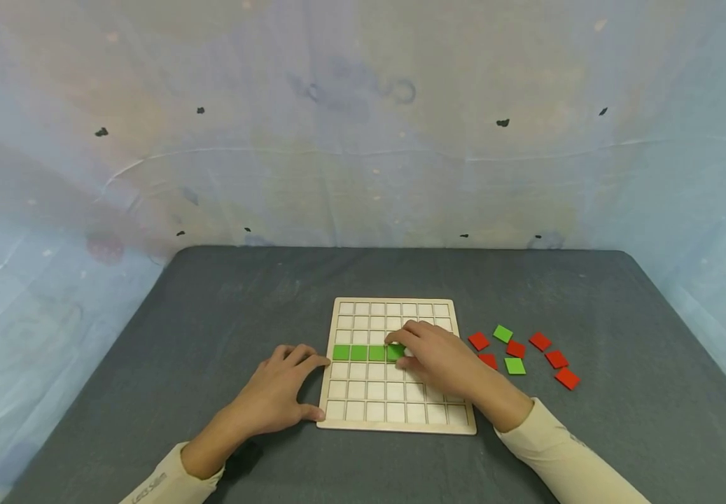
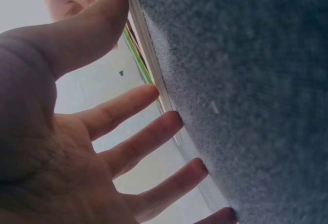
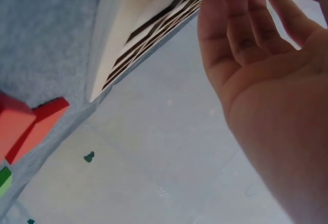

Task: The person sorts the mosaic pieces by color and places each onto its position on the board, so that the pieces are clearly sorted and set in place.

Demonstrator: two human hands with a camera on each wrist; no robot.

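A pale wooden grid board (image 1: 397, 425) lies on the dark table. Three green square tiles (image 1: 359, 353) fill side-by-side cells from the left end of its fourth row. At the fourth cell, my right hand (image 1: 443, 360) pinches another green tile (image 1: 394, 352) between thumb and fingers; a bit of this tile shows at the top of the right wrist view. My left hand (image 1: 277, 392) is spread along the board's left side. Its thumb and index fingertip touch the board's edge, while the other fingertips (image 2: 197, 167) rest on the table in the left wrist view.
Right of the board lie several loose red tiles (image 1: 557, 359) and two green tiles (image 1: 515, 366), one of them farther back. A red tile (image 1: 487, 360) is partly covered by my right hand. Behind the table (image 1: 243, 280) hangs a pale patterned cloth (image 1: 363, 189).
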